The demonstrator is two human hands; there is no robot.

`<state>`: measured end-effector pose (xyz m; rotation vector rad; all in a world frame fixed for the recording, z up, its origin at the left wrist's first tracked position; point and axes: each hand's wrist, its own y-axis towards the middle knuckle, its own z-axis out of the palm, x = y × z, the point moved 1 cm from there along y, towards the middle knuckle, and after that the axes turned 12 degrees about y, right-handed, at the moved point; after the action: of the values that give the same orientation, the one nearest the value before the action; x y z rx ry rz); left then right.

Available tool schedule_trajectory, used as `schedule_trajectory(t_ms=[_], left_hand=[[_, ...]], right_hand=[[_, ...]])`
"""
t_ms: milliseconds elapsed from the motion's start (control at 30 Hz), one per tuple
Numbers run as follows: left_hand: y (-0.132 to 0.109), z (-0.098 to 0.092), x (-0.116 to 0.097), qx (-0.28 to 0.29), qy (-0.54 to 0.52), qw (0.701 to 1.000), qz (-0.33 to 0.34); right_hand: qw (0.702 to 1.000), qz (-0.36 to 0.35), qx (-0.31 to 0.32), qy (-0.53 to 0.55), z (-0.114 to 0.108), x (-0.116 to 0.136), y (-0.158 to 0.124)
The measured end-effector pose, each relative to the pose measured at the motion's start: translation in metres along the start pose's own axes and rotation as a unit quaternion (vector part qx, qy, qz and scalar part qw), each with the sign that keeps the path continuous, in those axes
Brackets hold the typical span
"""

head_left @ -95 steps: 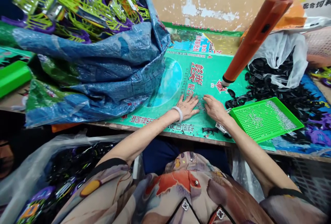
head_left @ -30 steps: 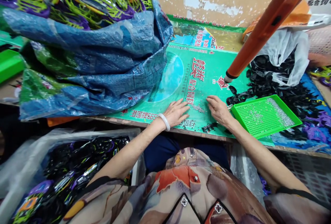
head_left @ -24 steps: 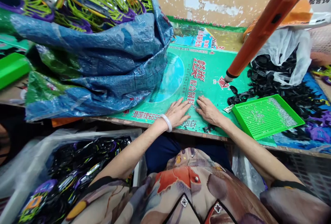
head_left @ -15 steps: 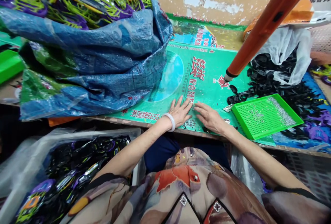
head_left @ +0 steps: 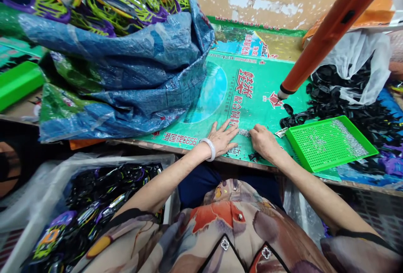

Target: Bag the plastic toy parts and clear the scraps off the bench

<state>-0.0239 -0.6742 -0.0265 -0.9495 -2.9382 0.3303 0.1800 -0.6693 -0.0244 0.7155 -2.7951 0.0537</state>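
The left hand (head_left: 222, 139) lies flat on green sheeting (head_left: 267, 73) reading “配合饲”; the right hand (head_left: 263, 143), beside metal bits (head_left: 244, 132), curls, its grip unclear.

There's passing room over the green sheet (head_left: 267, 75) between blue sack (head_left: 126, 69) and orange tool (head_left: 330, 34) (slanting down).

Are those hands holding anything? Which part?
The left hand lies flat, holding nothing. The right hand curls beside small metal pieces; I can't tell if it holds any.

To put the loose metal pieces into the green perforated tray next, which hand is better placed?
Probably the right hand: it is beside the loose metal pieces and nearer the green perforated tray. The left hand lies farther from it.
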Motion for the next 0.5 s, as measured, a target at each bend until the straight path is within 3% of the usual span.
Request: schedule_trajectory(t_ms=[133,267,400,500], left_hand=[[-0.005,0.002,0.002,-0.019,-0.013,0.999,0.034],[-0.013,0.001,0.005,-0.037,-0.031,0.999,0.023],[-0.022,0.0,0.01,-0.041,-0.033,0.998,-0.036],[-0.025,0.0,0.011,-0.056,-0.029,0.997,-0.042]], right_hand=[[0.995,-0.034,-0.027,0.091,0.006,0.007,0.001],[0.983,-0.1,-0.071,0.138,0.005,-0.008,0.003],[0.978,-0.18,-0.042,0.094,0.004,-0.017,0.012],[0.982,-0.18,-0.008,0.059,0.005,-0.016,0.021]])
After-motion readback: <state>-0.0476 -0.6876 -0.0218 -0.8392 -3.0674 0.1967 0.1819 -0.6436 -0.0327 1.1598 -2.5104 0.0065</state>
